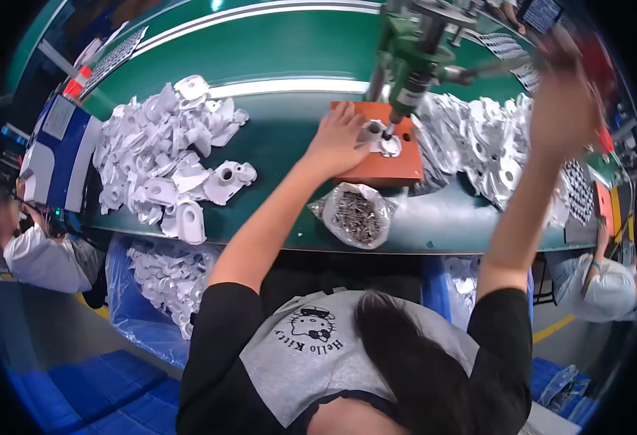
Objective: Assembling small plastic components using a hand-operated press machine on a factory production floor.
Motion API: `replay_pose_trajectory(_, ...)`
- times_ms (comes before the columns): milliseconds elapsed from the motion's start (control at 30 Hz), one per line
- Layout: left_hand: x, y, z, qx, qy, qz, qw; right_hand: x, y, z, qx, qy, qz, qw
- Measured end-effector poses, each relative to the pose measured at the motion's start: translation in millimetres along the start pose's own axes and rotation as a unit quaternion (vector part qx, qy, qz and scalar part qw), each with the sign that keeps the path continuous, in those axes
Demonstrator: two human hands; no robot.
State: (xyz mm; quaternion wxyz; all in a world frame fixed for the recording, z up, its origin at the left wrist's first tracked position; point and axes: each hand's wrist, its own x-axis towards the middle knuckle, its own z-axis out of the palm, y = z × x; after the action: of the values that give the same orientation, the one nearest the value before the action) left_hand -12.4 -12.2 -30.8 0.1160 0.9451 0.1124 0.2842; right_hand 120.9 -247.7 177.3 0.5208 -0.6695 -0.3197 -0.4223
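Observation:
My left hand (pixel 339 143) lies on an orange fixture block (pixel 376 171), fingers stretched over its left side and thumb beside a white plastic part (pixel 390 147). The tip of a green lever press (pixel 410 83) comes down onto that part. Raised at the far right, my right hand (pixel 566 94) is smeared by motion; it is closed around the end of the press lever (pixel 496 69). A clear plastic bag of small metal pins or screws (pixel 357 216) sits just in front of the block.
White plastic parts are heaped at the left (pixel 163 145), with more at the right (pixel 496 141). Blue lined bins (pixel 119 290) stand under the bench edge. A blue-and-white machine (pixel 59 152) is at far left. Other people sit at both sides.

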Motion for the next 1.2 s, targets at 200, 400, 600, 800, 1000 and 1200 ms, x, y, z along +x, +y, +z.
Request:
replay_pose_trajectory(200,37.4,12.5,-38.5,0.042,-0.152,0.044,0.986,34.9,62.7,179.3,0.289,-0.280,0.301,0.864)
replay_pose_trajectory(400,33.5,-35.6,-54.3,-0.065,-0.012,-0.068,0.995,-70.8,82.0,27.4,0.316,-0.173,0.211,0.909)
replay_pose_trajectory(600,61.6,-77.2,-12.6,-0.151,0.054,-0.179,0.971,-147.1,133.3,-105.7,0.028,-0.135,0.222,0.965)
replay_pose_trajectory(800,3.9,-67.5,-49.7,-0.238,0.022,-0.210,0.948,-146.7,150.8,-135.0,-0.054,-0.143,0.237,0.960)
replay_pose_trajectory(1000,-97.6,-29.0,-141.3,-0.136,0.082,-0.288,0.944,-143.6,178.7,-77.5,-0.305,-0.243,0.057,0.919)
replay_pose_trajectory(1200,-179.8,-43.4,-177.1,0.096,0.100,-0.284,0.949,-148.3,215.1,-37.8,-0.410,-0.259,0.028,0.874)
